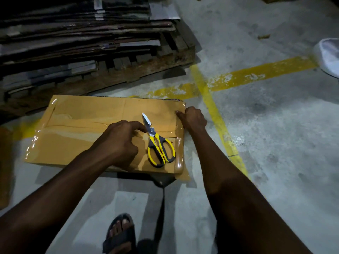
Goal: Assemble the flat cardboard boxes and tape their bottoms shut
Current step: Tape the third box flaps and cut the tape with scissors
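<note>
- A cardboard box (77, 136) sits on the concrete floor (275, 125) at the person's feet, its broad face turned up. Glossy clear tape (178, 153) runs over its seams and edges.
- The left hand (119, 142) rests on the box, knuckles up, fingers curled, with the forefinger reaching toward the scissors. Its fingertips are hidden, so I cannot tell whether it grips anything.
- The right hand (193, 119) is curled round the box's right top edge, with one fingertip pressed onto the top face.
- Scissors (156, 142) with yellow and black handles lie closed on the box between the hands, blades pointing away.
- Behind the box, a wooden pallet (128, 70) carries a stack of flat cardboard (73, 33), very dark. The pale labels (99, 15) on it are too dim to read.
- Worn yellow lines (216, 116) cross the floor.
- A white object (328, 55) at the right and a brown sheet (4, 167) at the left are cut off by the frame.
- A foot in a dark sandal (121, 233) shows at the bottom.
</note>
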A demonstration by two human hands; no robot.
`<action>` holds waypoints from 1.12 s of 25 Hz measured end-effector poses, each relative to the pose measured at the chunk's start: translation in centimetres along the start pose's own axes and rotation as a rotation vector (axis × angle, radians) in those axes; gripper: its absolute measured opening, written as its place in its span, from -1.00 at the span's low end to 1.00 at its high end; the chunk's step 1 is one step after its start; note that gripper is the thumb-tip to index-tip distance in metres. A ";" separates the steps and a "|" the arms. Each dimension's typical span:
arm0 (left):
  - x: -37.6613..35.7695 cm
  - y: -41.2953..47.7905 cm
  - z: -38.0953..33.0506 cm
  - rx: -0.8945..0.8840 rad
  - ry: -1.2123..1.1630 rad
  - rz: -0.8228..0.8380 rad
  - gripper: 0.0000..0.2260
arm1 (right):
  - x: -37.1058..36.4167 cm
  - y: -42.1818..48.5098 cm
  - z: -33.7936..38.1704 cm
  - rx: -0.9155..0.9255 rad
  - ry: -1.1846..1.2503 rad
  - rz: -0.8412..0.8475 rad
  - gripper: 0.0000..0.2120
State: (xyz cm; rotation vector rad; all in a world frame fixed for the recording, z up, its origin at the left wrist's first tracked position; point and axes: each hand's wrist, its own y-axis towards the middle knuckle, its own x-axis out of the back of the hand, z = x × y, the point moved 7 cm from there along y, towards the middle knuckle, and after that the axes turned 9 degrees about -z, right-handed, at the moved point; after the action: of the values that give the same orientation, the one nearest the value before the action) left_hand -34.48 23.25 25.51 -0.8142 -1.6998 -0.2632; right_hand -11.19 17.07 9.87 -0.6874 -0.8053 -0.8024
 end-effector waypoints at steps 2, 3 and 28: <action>0.7 -0.4 -0.5 -0.011 -0.014 -0.007 -0.43 | 0.1 -1.6 -1.3 0.062 0.047 0.178 -0.48; 1.1 -0.6 -0.6 -0.011 -0.024 -0.004 -0.43 | 0.2 -3.3 -1.9 0.092 0.083 0.246 -0.50; 3.6 -2.7 -0.4 -0.024 -0.073 0.021 -0.46 | -1.4 -19.3 -9.1 0.499 0.021 -0.330 -0.58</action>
State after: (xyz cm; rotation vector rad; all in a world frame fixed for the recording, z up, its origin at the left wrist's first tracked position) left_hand -36.18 22.35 29.61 -0.8681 -1.7588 -0.2428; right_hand -24.58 0.42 8.34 -0.1011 -1.0663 -0.8564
